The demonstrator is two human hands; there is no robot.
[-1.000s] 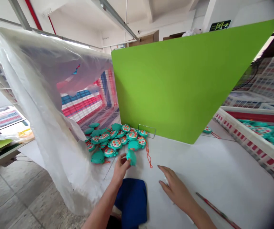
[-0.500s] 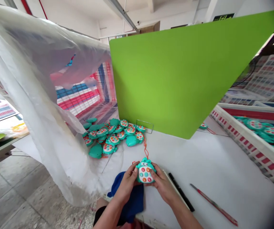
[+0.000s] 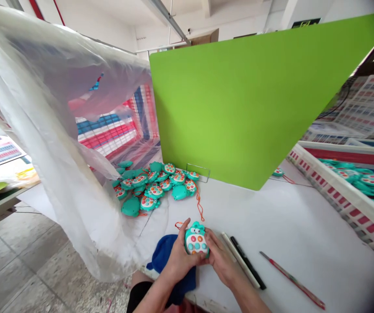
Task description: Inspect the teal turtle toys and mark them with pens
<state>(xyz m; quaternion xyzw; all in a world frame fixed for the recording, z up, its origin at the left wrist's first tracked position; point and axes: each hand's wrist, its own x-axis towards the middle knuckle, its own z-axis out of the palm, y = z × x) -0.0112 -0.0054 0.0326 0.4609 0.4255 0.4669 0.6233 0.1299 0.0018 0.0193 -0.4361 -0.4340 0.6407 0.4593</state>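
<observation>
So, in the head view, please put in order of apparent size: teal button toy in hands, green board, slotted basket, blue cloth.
Green board
Slotted basket, cut off at right
Blue cloth, partly covered
Teal button toy

I see a bare left hand (image 3: 181, 257) and a bare right hand (image 3: 218, 260), with forearms (image 3: 156, 293) uncovered as far as the view runs. A plain black garment (image 3: 135, 297) (too little reaches me to tell its cut) ends above a bare knee (image 3: 139, 277). Some dark red cloth (image 3: 182, 309) shows at the bottom, perhaps clothing.
</observation>
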